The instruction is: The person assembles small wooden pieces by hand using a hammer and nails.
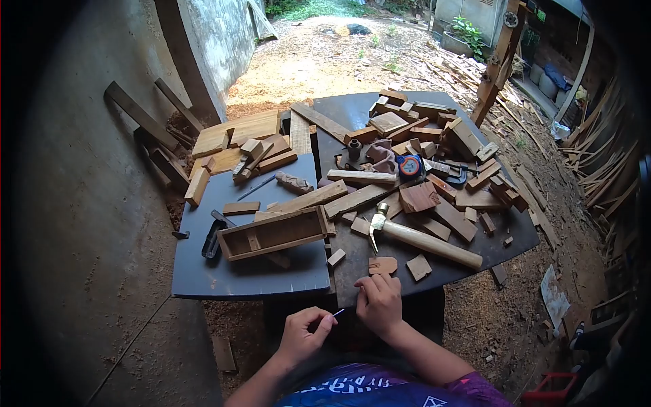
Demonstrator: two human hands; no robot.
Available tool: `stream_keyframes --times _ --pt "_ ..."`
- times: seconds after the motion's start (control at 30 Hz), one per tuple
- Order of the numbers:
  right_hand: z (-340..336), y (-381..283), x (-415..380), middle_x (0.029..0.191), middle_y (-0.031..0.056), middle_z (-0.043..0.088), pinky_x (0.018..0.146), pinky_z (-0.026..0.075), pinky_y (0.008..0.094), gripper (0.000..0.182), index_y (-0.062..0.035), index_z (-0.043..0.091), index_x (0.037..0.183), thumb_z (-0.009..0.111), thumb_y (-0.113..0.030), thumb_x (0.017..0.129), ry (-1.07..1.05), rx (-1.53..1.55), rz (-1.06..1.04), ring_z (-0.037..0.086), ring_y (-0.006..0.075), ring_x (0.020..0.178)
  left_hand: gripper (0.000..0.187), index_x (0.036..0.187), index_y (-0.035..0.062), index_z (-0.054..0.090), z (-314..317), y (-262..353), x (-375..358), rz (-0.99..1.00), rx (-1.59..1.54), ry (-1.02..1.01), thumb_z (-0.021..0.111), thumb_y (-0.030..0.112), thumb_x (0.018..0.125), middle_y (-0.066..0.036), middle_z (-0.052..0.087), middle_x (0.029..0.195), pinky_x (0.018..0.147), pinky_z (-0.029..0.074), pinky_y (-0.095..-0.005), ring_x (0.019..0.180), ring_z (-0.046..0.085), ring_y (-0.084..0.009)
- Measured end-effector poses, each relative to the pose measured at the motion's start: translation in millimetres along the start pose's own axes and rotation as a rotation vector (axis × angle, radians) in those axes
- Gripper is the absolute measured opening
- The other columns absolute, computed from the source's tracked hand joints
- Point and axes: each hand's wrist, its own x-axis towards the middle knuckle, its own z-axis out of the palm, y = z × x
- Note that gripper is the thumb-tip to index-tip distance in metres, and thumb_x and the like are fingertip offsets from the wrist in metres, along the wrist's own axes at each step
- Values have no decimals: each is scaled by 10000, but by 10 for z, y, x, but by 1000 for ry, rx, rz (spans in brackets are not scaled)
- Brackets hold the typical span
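My left hand (308, 334) is closed in a pinch, low in front of the table. A thin rod (339, 312) with a pale tip sticks out between thumb and forefinger; its kind is too small to tell. My right hand (378, 303) is at the table's front edge with its fingers curled; what they hold, if anything, is hidden. Just beyond its knuckles lies a small wooden piece (383, 265) with clipped corners and a dark slot mark. A claw hammer (427, 242) lies behind that piece, handle to the right. A square wood block (419, 267) sits beside it.
An open wooden box (274, 235) and a black-handled tool (213, 239) lie on the left board (251, 281). Wood offcuts, a tape measure (410, 167) and a C-clamp (458, 178) crowd the right side. A wall (102, 224) stands at the left.
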Motion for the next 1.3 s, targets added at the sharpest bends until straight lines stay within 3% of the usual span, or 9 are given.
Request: stream_keyframes --times 0.23,0.43,0.6,0.67,0.93,1.03,1.13,1.2,1.3 --pt "-87 -30 73 830 44 620 708 398 410 96 -130 682 866 693 -78 786 -61 -77 82 597 263 807 257 870 10 745 -3 14 53 1 6 -36 661 232 968 -84 700 748 660 498 -285 694 664 -153" --pt "-270 -116 100 869 57 626 737 425 406 122 -123 725 938 716 -120 816 -73 -31 108 594 270 824 263 878 9 748 -8 33 100 34 -5 -22 660 239 970 -85 711 774 673 502 -285 714 675 -156" --pt "-528 -229 61 956 81 641 809 516 402 311 -99 739 1108 714 -22 808 -282 579 -7 609 287 907 225 918 6 748 24 38 120 48 16 -42 654 202 977 -84 725 806 683 514 -291 730 683 -156" --pt "-557 -243 33 978 90 655 827 538 390 339 -84 737 1134 728 -13 803 -298 595 -33 623 289 932 220 926 3 746 43 11 126 47 25 -47 655 196 978 -88 723 808 681 515 -297 729 683 -166" --pt "-596 -143 18 964 59 664 780 548 371 199 -84 737 984 782 -53 793 -229 436 -103 632 268 900 203 938 -15 718 107 108 123 19 86 -181 646 167 989 -116 684 802 668 515 -334 722 680 -233" --pt "-595 -108 2 956 62 662 773 544 377 200 -74 722 1004 758 -49 809 -271 447 -108 631 264 889 160 955 -10 711 144 58 144 179 78 -156 655 136 990 -119 673 813 649 515 -353 692 655 -256" --pt "-615 -128 34 941 66 651 765 541 376 245 -60 718 1074 732 -38 830 -287 462 -130 628 259 875 148 950 -6 711 57 92 182 209 201 -166 667 132 981 -117 660 794 626 504 -344 675 642 -253" --pt "-639 -150 37 920 63 637 755 542 368 303 -78 736 1111 731 -19 813 -303 411 -83 625 254 860 145 917 7 714 -68 103 280 248 217 -73 692 143 960 -115 643 769 604 489 -349 662 634 -248" --pt "-684 -75 29 909 55 628 743 542 361 363 -105 750 1141 728 3 794 -312 429 -132 621 246 846 114 875 23 699 -374 202 554 380 507 182 737 124 910 -99 629 768 639 495 -362 702 624 -260"
